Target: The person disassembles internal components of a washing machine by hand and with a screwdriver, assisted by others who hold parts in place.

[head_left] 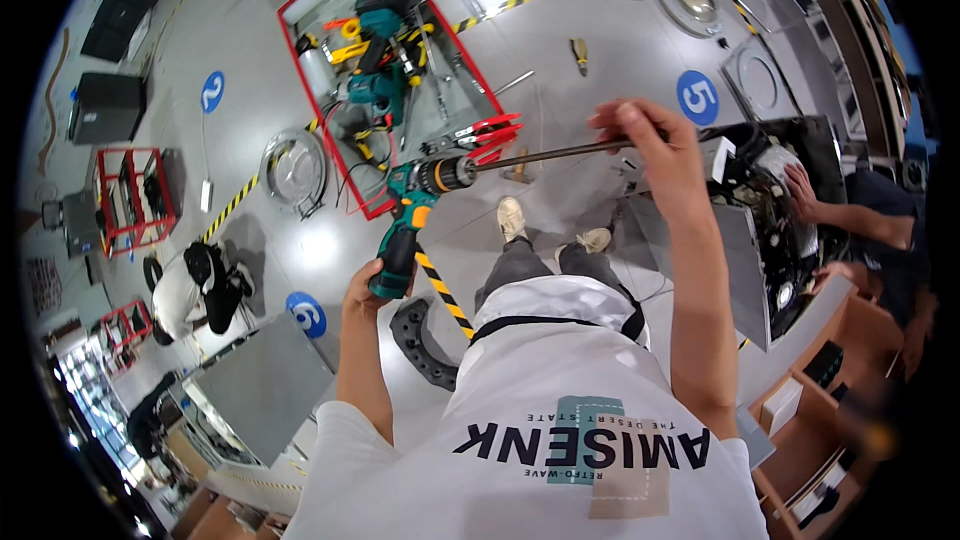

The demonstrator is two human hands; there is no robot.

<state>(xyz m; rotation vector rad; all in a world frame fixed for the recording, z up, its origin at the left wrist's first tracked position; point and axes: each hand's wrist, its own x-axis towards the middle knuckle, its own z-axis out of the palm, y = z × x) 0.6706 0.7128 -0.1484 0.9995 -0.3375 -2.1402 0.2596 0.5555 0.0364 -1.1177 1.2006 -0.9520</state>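
My left hand (362,288) grips the base of the handle of a teal-and-black cordless drill (405,230), which is held out sideways. A long, thin metal rod (545,154) extends rightward from its chuck (445,175). My right hand (655,145) has its fingers curled round the far end of that rod; the exact tip is hidden. Just beyond, a red-rimmed tray (486,92) on the floor holds teal power tools (375,90), pliers and several other tools.
A co-worker's hand (800,190) is on an opened appliance (740,270) at right, beside wooden drawers (850,340). Other people (190,290) are at left, near a grey cabinet (250,380). A dark curved block (420,345), round glass doors (293,168) and yellow-handled pliers (579,55) lie on the floor.
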